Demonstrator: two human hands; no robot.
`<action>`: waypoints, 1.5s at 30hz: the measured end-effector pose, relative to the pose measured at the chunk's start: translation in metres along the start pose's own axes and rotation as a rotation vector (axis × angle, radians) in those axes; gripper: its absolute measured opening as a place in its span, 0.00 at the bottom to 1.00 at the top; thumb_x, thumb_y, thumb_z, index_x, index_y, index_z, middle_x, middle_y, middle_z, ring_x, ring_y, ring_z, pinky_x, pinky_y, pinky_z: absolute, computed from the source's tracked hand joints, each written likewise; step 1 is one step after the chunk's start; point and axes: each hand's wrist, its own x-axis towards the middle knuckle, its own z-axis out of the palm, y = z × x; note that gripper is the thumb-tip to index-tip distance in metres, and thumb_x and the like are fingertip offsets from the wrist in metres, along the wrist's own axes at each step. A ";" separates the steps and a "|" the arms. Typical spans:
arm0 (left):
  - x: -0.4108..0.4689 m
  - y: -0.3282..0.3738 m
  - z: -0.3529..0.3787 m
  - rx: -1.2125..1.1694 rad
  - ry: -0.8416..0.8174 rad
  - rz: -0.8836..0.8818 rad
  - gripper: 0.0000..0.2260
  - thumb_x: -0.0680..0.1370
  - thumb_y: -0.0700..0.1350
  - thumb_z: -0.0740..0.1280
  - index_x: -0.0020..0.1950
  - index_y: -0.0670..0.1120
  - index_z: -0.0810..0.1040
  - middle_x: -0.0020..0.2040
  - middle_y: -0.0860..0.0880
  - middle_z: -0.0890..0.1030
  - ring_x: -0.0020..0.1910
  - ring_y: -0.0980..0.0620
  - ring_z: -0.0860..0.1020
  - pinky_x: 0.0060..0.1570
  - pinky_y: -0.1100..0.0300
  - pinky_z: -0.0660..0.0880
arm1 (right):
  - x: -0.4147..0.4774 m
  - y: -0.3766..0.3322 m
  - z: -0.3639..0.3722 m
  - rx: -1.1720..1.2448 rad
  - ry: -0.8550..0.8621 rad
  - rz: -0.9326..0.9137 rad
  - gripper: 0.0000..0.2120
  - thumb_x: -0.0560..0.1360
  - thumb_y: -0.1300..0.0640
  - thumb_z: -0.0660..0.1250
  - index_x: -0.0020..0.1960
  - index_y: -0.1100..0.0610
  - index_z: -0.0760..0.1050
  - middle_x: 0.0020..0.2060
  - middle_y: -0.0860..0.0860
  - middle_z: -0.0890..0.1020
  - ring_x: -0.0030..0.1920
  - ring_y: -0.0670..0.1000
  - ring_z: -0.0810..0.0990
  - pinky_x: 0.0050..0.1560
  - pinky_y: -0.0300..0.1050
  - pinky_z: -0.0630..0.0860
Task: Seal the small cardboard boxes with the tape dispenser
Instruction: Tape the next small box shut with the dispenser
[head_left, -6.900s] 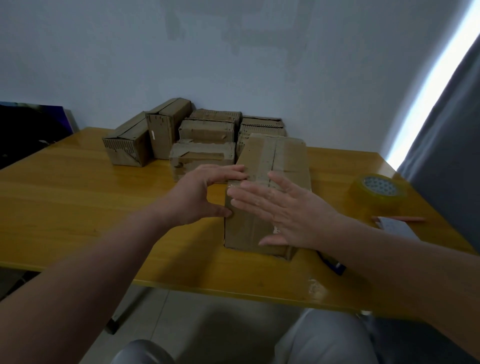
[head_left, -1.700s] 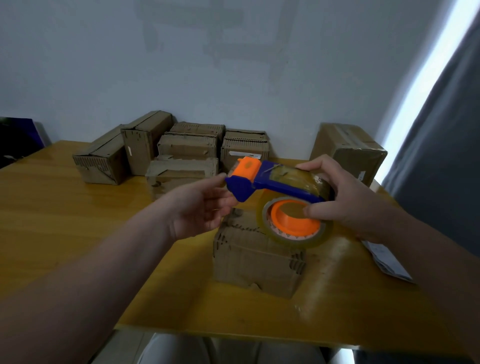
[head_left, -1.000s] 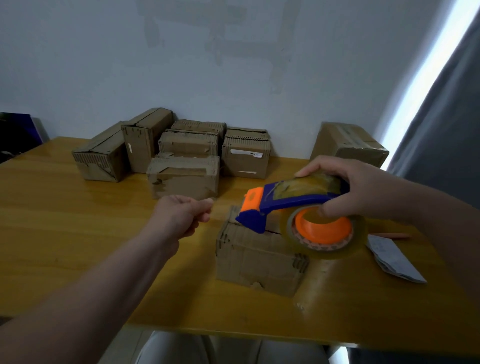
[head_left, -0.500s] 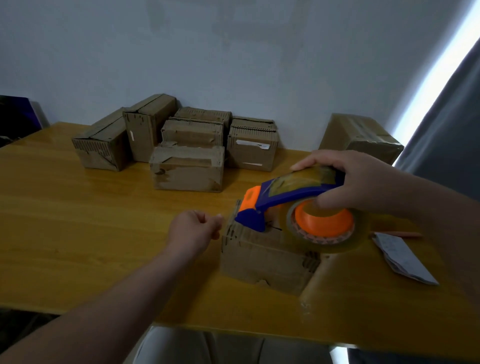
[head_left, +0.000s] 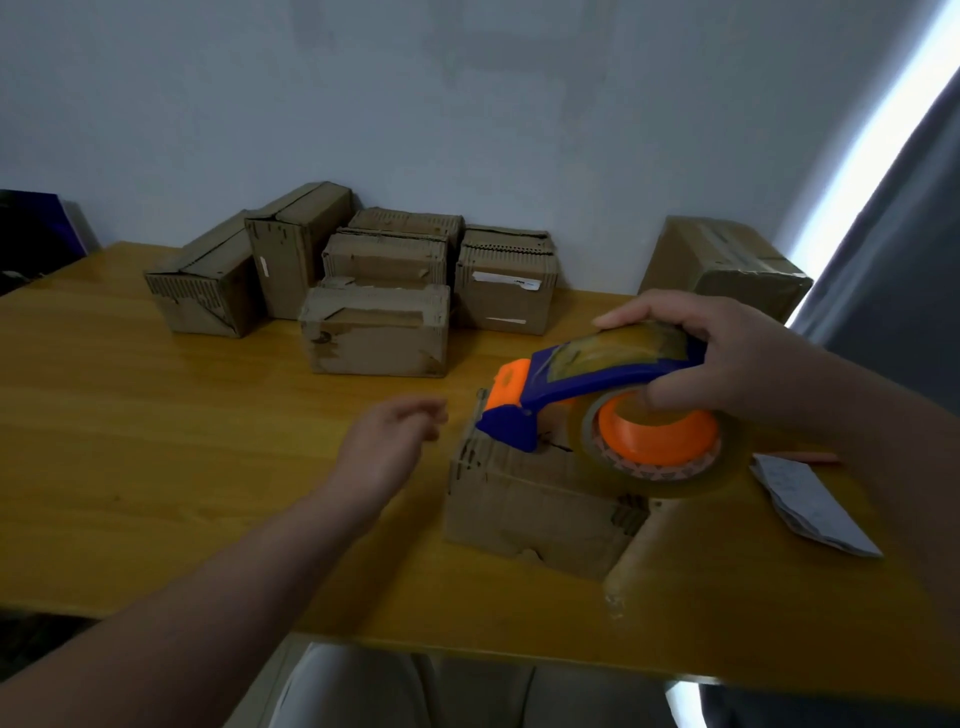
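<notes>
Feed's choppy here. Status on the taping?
Right hand grips tape dispenser, nose at top of small cardboard box. Left hand curled beside box, grip unclear. Nothing blocking.

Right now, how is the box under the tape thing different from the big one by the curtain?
The near box sits in front of the person, with the tape dispenser in the right hand over it; the far box stands alone by the wall. The near box has ragged edges; the far box looks smoother, with shiny tape. Both are brown cardboard on the table.
</notes>
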 end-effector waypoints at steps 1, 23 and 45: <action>-0.005 0.005 -0.001 -0.223 -0.077 0.019 0.17 0.78 0.41 0.59 0.67 0.51 0.71 0.63 0.51 0.76 0.60 0.53 0.74 0.62 0.53 0.71 | -0.001 0.001 0.000 0.006 0.002 0.004 0.24 0.67 0.60 0.73 0.58 0.40 0.74 0.47 0.46 0.80 0.43 0.51 0.81 0.46 0.51 0.80; -0.008 0.033 0.006 0.080 -0.509 0.335 0.17 0.72 0.46 0.72 0.56 0.60 0.72 0.57 0.59 0.75 0.53 0.71 0.74 0.47 0.76 0.71 | 0.000 0.003 0.004 0.073 0.013 -0.049 0.30 0.59 0.36 0.71 0.61 0.39 0.74 0.50 0.40 0.79 0.47 0.40 0.80 0.46 0.36 0.78; 0.009 0.042 0.000 0.762 -0.438 0.483 0.53 0.56 0.81 0.54 0.76 0.56 0.55 0.71 0.56 0.59 0.66 0.61 0.60 0.62 0.63 0.65 | -0.047 0.060 -0.006 0.340 0.054 0.057 0.15 0.64 0.40 0.74 0.50 0.35 0.77 0.52 0.42 0.78 0.45 0.43 0.82 0.42 0.41 0.82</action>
